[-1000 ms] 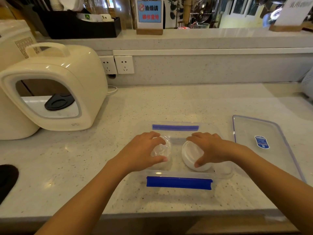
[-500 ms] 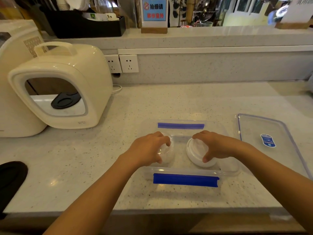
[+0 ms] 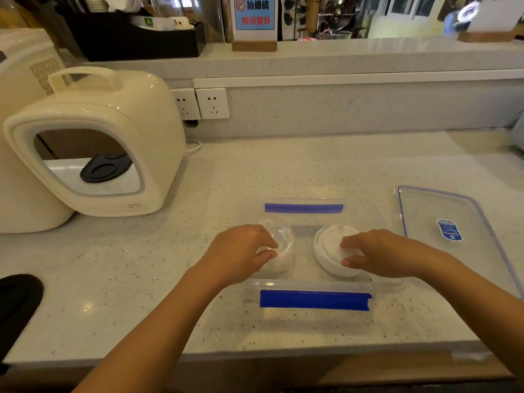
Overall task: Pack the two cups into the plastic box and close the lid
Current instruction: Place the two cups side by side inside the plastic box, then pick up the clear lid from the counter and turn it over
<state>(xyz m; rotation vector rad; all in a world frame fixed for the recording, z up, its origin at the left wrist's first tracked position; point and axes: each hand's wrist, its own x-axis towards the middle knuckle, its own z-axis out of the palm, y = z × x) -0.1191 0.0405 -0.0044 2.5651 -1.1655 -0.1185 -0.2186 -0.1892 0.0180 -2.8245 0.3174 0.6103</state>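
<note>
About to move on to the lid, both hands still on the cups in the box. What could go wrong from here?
The clear-lidded cup under the left hand could tip as the grip lets go. The white-lidded cup may stand above the plastic box rim, blocking closure. The box lid lies apart, to the right.

right hand (image 3: 380, 252) slid rightward off white-lidded cup (image 3: 329, 251), fingers seemingly loosened, lid more exposed

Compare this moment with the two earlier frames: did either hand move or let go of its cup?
Barely any change. The left hand still grips the clear-lidded cup. The right hand has slid slightly right, baring more of the white-lidded cup, fingers still on it. Both cups stay inside the plastic box; the lid stays flat on the counter to its right.
</note>
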